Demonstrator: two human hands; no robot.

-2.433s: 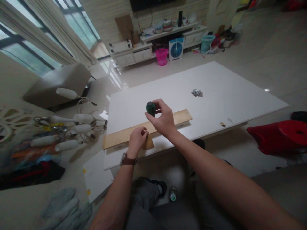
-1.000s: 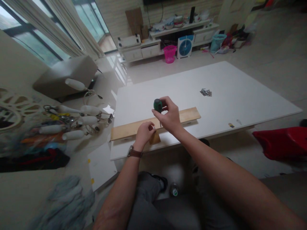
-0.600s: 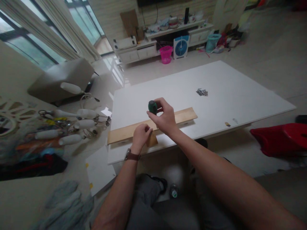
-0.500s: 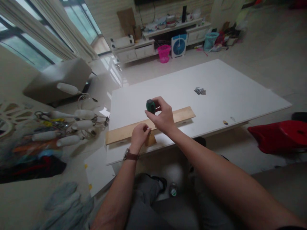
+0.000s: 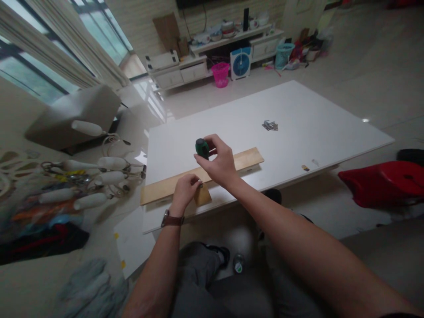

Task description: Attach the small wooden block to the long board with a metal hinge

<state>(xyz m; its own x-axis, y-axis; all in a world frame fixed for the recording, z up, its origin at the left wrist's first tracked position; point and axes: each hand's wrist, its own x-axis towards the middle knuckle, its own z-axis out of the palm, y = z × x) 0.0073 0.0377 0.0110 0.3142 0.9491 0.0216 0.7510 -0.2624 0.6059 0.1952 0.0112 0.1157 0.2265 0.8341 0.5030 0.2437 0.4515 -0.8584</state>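
Note:
My right hand (image 5: 218, 162) is wrapped round the green handle of a screwdriver (image 5: 201, 148), held upright over a long wooden board (image 5: 247, 159) that lies near the front edge of the white table (image 5: 298, 106). Just left of it, my left hand (image 5: 184, 190) is pinched shut at the foot of the screwdriver, on something too small to make out. A small wooden block (image 5: 202, 195) sits under the board beside my left hand. The screwdriver's shaft is hidden by my right hand.
A little pile of metal hardware (image 5: 270, 126) lies on the table farther back right. A red stool (image 5: 384, 182) stands at the right. A chandelier (image 5: 89, 181) with white arms lies on the floor at the left. A pink bin (image 5: 221, 73) and a cabinet stand at the far wall.
Both hands stay at the same spot on the board. The view swings slightly from frame to frame; my right hand's fingers shift a little on the green handle.

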